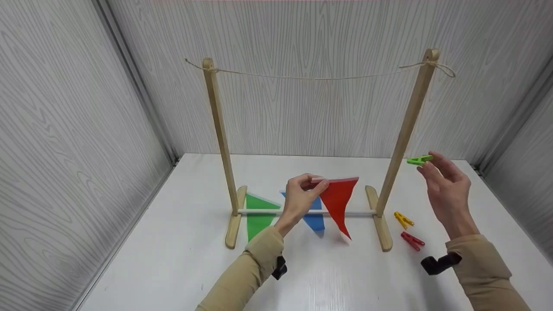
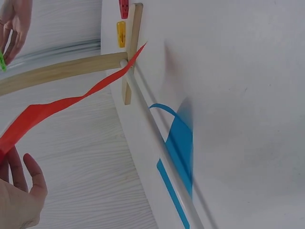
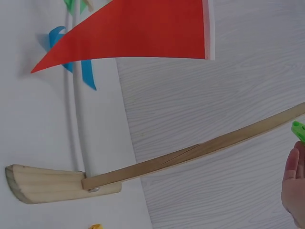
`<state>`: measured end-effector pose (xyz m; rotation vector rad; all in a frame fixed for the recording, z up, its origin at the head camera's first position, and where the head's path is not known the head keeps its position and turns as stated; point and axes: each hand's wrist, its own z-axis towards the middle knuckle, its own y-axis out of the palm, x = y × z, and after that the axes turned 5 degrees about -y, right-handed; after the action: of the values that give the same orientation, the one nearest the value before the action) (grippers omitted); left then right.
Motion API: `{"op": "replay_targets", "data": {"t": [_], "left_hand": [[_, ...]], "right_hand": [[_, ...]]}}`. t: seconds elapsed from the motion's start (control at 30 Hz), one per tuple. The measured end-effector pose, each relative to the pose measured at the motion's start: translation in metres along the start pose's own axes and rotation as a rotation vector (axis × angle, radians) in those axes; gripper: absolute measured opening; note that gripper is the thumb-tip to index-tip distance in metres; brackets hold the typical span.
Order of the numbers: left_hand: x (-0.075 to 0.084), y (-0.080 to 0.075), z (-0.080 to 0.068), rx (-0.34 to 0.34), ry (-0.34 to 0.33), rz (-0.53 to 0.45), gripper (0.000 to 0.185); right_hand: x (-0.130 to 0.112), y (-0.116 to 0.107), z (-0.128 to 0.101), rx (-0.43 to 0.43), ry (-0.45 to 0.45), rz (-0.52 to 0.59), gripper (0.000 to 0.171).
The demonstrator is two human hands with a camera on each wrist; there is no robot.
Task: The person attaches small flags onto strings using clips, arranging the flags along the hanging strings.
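Head view shows my left hand (image 1: 302,196) at the centre of the frame, pinching the top edge of the red flag (image 1: 339,201) between thumb and curled fingers, so the pennant hangs point-down in front of the white crossbar (image 1: 358,212) of the wooden stand (image 1: 404,129). I judge the flag very light and limp: in the left wrist view it trails away as a thin wavy ribbon (image 2: 71,102), so it will flop and twist unless I hold it by the pale hemmed band along its wide top, close to a corner, where it seems stiffest. My right hand (image 1: 447,188), at the right of the frame, is raised with the wrist upright and fingers pointing up, its fingertips nipping the green clothespin (image 1: 419,160) by its tail end just beside the right post. The peg looks like hard, light plastic, somewhat slick, best taken by the two handle ends so a squeeze opens its mouth. The string (image 1: 319,78) runs across the upper frame, well above both hands. Green flag (image 1: 258,216) and blue flag (image 1: 315,219) lie on the table (image 1: 173,259) behind my left hand; the yellow clothespin (image 1: 403,219) and red clothespin (image 1: 412,240) lie near the stand's right foot, lower right.
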<state>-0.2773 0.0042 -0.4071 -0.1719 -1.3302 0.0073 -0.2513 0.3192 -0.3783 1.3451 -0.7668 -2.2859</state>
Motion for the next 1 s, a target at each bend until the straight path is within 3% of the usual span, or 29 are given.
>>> {"op": "replay_targets", "data": {"t": [0.27,0.53,1.0], "left_hand": [[0.017,-0.003,0.008,0.024,0.017,-0.057,0.018],[0.031,-0.004,0.017,0.075,0.054,-0.085,0.022],[0.063,0.002,0.031,0.137,0.078,-0.207,0.028]], "right_hand": [[-0.015,0.022,0.014,-0.045,-0.034,0.080,0.026],[-0.027,0.042,0.031,-0.106,-0.167,-0.065,0.026],[-0.040,0.069,0.052,-0.194,-0.301,-0.082,0.028]]}}
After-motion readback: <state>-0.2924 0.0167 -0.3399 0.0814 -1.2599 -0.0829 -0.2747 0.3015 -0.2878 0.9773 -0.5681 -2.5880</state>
